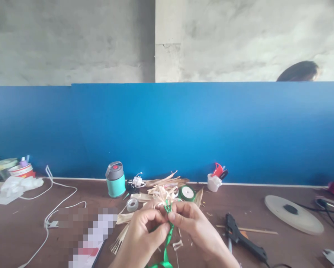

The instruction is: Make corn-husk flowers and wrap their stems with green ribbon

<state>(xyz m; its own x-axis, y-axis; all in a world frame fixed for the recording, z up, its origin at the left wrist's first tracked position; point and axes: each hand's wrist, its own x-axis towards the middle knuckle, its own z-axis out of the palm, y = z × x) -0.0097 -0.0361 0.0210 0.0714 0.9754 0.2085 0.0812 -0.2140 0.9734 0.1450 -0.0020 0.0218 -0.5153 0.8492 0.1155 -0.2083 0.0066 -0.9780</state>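
Observation:
My left hand (144,234) and my right hand (196,227) meet at the front middle of the table, both with thumb and fingers pinched. Between them a green ribbon (167,249) runs up to the base of a pale, frayed husk bundle (163,193). The ribbon's loose tail hangs down in front of me. My right thumb presses on the ribbon near the bundle; the left fingers close on it from the other side. Fingers partly hide the bundle's stem. Behind lie dry husk strips (167,181) and a green ribbon spool (187,192).
A tape roll (132,204) and a teal flask (116,184) stand to the left, near white cables (62,203). On the right are a black glue gun (245,238), a thin stick (259,230), a white cup (214,183) and a round disc (278,221). A blue partition (183,130) rises behind.

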